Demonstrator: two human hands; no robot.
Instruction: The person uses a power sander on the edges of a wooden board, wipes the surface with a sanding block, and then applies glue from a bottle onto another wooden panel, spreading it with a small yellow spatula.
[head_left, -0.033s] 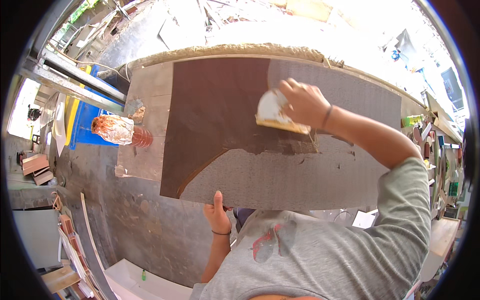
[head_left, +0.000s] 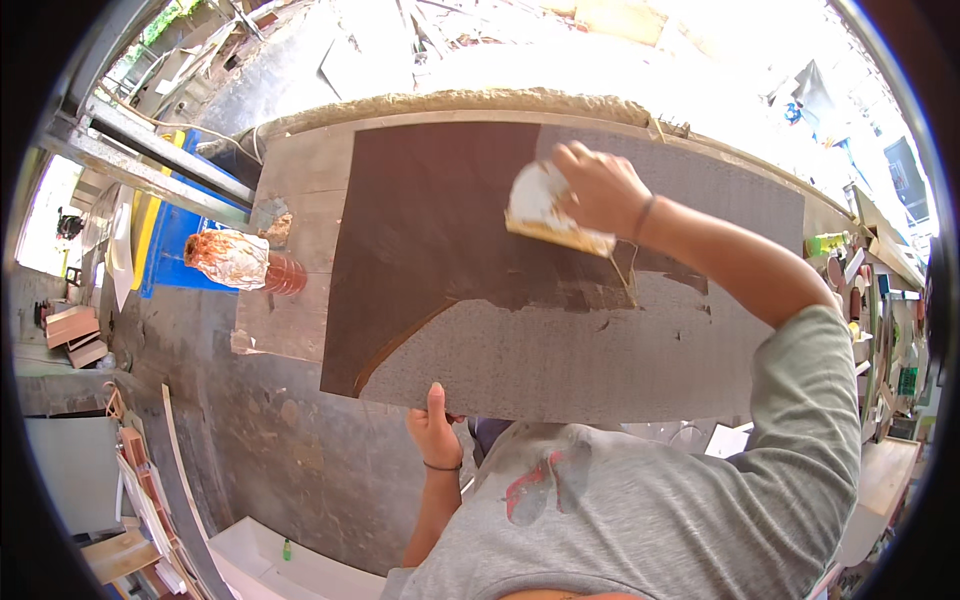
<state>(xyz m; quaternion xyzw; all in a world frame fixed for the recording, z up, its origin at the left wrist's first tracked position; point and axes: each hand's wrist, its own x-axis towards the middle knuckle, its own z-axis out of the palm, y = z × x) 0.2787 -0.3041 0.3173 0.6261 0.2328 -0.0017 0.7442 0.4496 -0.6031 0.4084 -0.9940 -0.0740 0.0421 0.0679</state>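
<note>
A large rectangular sheet [head_left: 580, 355] lies across the work table, grey with a faint grain. Dark brown wet-looking glue [head_left: 430, 210] coats its far left part and runs into the middle, with a curved amber edge. My right hand [head_left: 604, 192] is closed on a white glue spreader [head_left: 540, 198], rounded on top, its lower edge caked with yellowish glue. That edge is over the coated area near the sheet's middle, and a thin strand of glue trails off its right end. At the near edge my left hand [head_left: 435, 438] grips the sheet, thumb on top, fingers mostly hidden beneath.
Left of the sheet, a foil-wrapped reddish bottle [head_left: 232, 261] lies on the table's bare wooden top [head_left: 290, 200]. Metal bars [head_left: 150, 165] and a blue-yellow container [head_left: 180, 245] stand beyond. A white trough [head_left: 270, 560] sits at lower left, and cluttered shelves [head_left: 890, 300] line the right.
My right hand and the spreader have shifted slightly away and to the left, and the glue strand shows longer. My left hand stays at the near edge.
</note>
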